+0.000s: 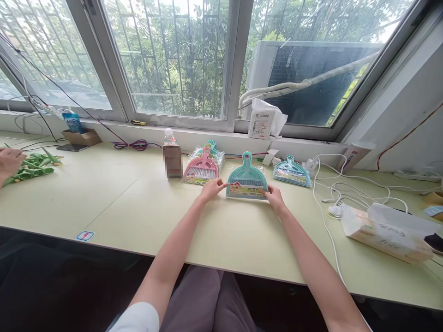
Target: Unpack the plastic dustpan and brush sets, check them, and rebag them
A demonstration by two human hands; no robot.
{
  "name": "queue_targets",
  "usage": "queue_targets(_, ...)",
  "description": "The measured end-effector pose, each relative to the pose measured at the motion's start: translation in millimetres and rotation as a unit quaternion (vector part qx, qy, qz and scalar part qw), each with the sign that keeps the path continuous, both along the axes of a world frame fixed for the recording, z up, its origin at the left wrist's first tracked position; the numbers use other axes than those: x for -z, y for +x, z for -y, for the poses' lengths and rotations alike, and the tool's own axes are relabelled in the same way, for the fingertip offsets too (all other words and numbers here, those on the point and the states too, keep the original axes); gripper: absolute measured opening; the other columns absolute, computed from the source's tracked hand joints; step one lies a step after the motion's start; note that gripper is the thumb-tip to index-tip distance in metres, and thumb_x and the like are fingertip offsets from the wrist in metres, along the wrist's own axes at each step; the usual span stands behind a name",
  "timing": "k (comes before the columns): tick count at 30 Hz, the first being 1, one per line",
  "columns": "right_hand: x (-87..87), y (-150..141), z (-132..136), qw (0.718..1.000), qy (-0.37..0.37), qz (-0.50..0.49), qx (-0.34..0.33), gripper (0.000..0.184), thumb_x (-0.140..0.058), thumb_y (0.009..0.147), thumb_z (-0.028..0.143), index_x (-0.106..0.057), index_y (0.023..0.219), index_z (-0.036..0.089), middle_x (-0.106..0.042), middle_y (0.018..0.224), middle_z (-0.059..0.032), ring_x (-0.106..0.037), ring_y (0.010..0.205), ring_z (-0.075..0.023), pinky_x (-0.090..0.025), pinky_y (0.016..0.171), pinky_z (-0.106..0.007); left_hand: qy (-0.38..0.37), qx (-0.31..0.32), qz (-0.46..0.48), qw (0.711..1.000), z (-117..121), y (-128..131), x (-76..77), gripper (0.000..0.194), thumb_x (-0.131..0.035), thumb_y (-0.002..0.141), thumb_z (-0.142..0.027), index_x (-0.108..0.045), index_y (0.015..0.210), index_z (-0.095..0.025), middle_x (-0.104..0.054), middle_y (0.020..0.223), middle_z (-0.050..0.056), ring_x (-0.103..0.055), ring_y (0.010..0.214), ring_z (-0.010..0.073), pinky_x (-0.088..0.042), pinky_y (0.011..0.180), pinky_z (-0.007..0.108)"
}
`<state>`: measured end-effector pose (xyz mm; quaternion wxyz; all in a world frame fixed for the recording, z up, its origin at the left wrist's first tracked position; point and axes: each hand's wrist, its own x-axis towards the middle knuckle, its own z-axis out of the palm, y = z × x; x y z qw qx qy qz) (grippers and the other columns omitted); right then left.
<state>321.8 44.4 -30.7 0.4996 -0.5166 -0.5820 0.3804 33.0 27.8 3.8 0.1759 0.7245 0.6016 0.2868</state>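
Between my two hands is a teal mini dustpan and brush set [247, 177] in clear wrapping with a printed label. My left hand [212, 189] pinches its lower left edge, and my right hand [274, 197] grips the lower right corner. The set's handle points toward the window. Just left of it, a pink dustpan set [201, 167] lies in front of a green dustpan set [212, 146], both wrapped. To the right lies a smaller-looking blue dustpan set [291, 171] in its wrapping.
A pixelated bottle [172, 157] stands left of the sets. White cables [341, 189] and a tissue pack [384, 233] occupy the right side. At far left, another person's hand [9, 161] is by green plastic pieces [32, 167]. A tissue box [262, 121] rests on the sill.
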Motion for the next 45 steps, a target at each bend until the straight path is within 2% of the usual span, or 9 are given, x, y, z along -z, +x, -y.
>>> queue_targets(5,5.9,5.0,-4.5,1.0,-0.017,-0.009,0.01,0.053,-0.074,0.06,0.048,-0.068,0.101,0.016,-0.071,0.101,-0.0085,-0.064,0.095,-0.0252,-0.052,0.083,-0.039,-0.086,-0.091,-0.146,0.981,7.1,-26.1,-13.1,0.028,-0.061,0.077,-0.046,-0.065,0.072,-0.019,-0.066,0.067,0.008,-0.064,0.081,0.0232,-0.044,0.071,0.028)
queue_targets(9,5.7,3.8,-5.0,1.0,-0.02,-0.021,0.0,0.056,-0.075,0.058,0.05,-0.067,0.102,0.016,-0.071,0.101,-0.0081,-0.064,0.095,-0.0246,-0.052,0.083,-0.039,-0.061,-0.184,-0.225,0.955,11.4,-29.3,-20.2,0.021,-0.053,0.084,-0.027,-0.064,0.094,-0.012,-0.067,0.085,0.016,-0.064,0.091,0.0268,-0.046,0.075,0.031)
queue_targets(15,-2.4,-3.8,3.3,0.999,-0.031,-0.038,0.0,0.06,-0.077,0.053,0.054,-0.067,0.099,0.016,-0.071,0.098,-0.009,-0.064,0.092,-0.026,-0.053,0.081,-0.04,-0.028,-0.204,-0.281,0.937,12.5,-25.4,-18.3,0.049,-0.042,0.074,0.005,-0.051,0.118,-0.015,-0.063,0.103,0.015,-0.062,0.097,0.0256,-0.048,0.074,0.03)
queue_targets(27,7.4,-2.6,-0.4,0.998,-0.042,-0.045,-0.01,0.057,-0.076,0.056,0.052,-0.066,0.101,0.018,-0.071,0.099,-0.0073,-0.065,0.092,-0.025,-0.053,0.083,-0.042,0.019,-0.214,-0.194,0.957,-7.3,-45.2,2.1,0.021,-0.042,0.089,-0.01,-0.061,0.093,-0.017,-0.064,0.101,0.01,-0.063,0.09,0.0211,-0.047,0.076,0.03)
queue_targets(30,8.3,-5.3,1.1,0.998,-0.039,-0.041,-0.016,0.055,-0.075,0.059,0.052,-0.066,0.101,0.018,-0.071,0.101,-0.0077,-0.065,0.093,-0.025,-0.053,0.082,-0.04,0.05,-0.211,-0.115,0.969,-9.2,-47.0,6.3,0.021,-0.051,0.085,-0.01,-0.058,0.103,-0.017,-0.065,0.101,0.009,-0.062,0.095,0.0213,-0.046,0.08,0.029)
queue_targets(32,7.7,-9.1,3.6,0.999,-0.037,-0.029,-0.024,0.052,-0.072,0.061,0.052,-0.065,0.101,0.018,-0.07,0.101,-0.008,-0.064,0.093,-0.0246,-0.053,0.08,-0.039,0.065,-0.212,-0.06,0.973,-8.8,-47.1,7.5,0.039,-0.057,0.082,-0.01,-0.047,0.12,-0.016,-0.066,0.097,0.008,-0.063,0.095,0.0217,-0.045,0.08,0.029)
queue_targets(35,5.2,-18.0,9.2,0.999,-0.024,0.034,-0.032,0.047,-0.066,0.068,0.052,-0.064,0.1,0.018,-0.07,0.099,-0.0076,-0.063,0.09,-0.0234,-0.052,0.077,-0.036,0.062,-0.209,-0.001,0.976,-7.9,-46.7,8.1,0.052,-0.061,0.081,-0.014,-0.036,0.127,-0.013,-0.067,0.088,0.006,-0.064,0.086,0.0212,-0.045,0.075,0.029)
queue_targets(40,3.9,-40.4,20.7,0.989,0.003,0.14,-0.05,0.035,-0.061,0.073,0.046,-0.062,0.098,0.021,-0.069,0.093,-0.0049,-0.061,0.082,-0.021,-0.048,0.072,-0.032,0.051,-0.197,0.05,0.978,-12.5,-52.8,9.2,0.027,-0.049,0.085,-0.012,-0.046,0.112,-0.015,-0.067,0.093,0.007,-0.063,0.093,0.0198,-0.044,0.081,0.029)
queue_targets(45,8.2,-74.5,23.8,0.975,0.036,0.206,-0.08,0.024,-0.055,0.078,0.038,-0.056,0.098,0.025,-0.068,0.092,-0.0035,-0.06,0.077,-0.0211,-0.044,0.066,-0.031,-0.007,-0.22,0.125,0.967,-22.3,-66.4,3.5,0.034,-0.045,0.087,-0.018,-0.042,0.12,-0.015,-0.067,0.103,0.008,-0.063,0.094,0.0164,-0.046,0.079,0.027)
